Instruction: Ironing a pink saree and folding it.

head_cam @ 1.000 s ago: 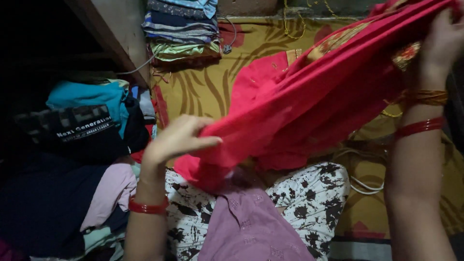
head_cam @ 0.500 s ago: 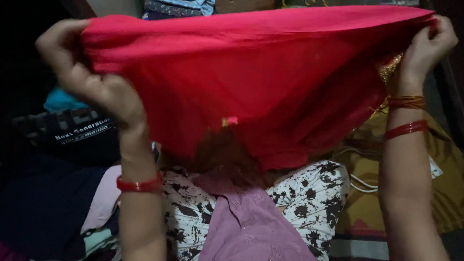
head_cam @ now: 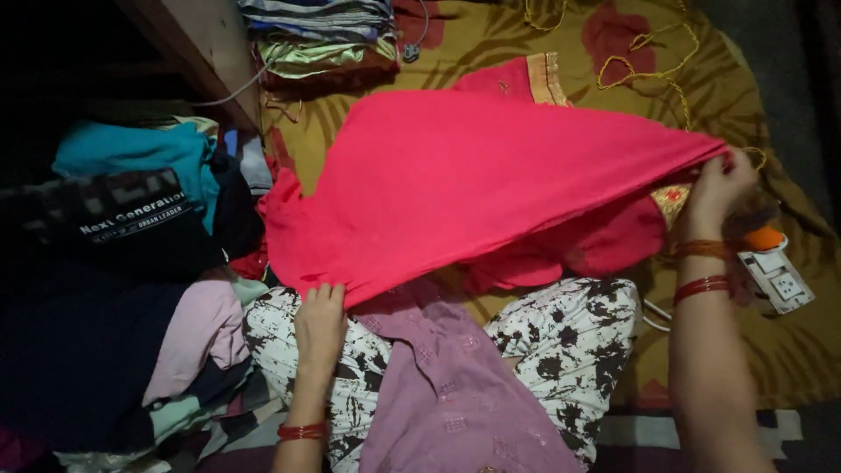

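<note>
Lowered now, pink-red cloth (head_cam: 473, 184) spreads flat, smooth.

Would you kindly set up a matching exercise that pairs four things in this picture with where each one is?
Things:
1. red cloth
2. folded clothes stack
3. white socket board
4. teal garment

Places:
A. far left, on the clothes pile
B. stretched between left hand and right hand
C. top, on the yellow bedsheet
D. right, beside the right wrist

Pairs: 1-B, 2-C, 3-D, 4-A
</note>
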